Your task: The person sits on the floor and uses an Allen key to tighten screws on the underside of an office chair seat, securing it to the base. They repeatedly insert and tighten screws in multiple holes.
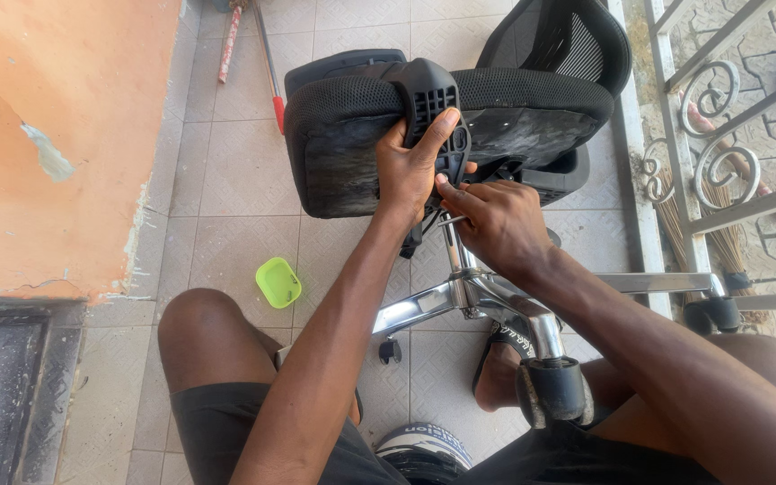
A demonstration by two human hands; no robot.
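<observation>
A black office chair lies tipped over on the tiled floor, its seat underside facing me and its mesh backrest beyond. My left hand grips the black plastic mechanism plate under the seat. My right hand is closed around a small metal tool or lever at the top of the chrome column. The chrome star base and a black caster point toward my knees.
A small green plastic tray lies on the tiles at my left knee. An orange wall rises on the left. A metal railing and brooms stand on the right. A red-handled stick lies at the back.
</observation>
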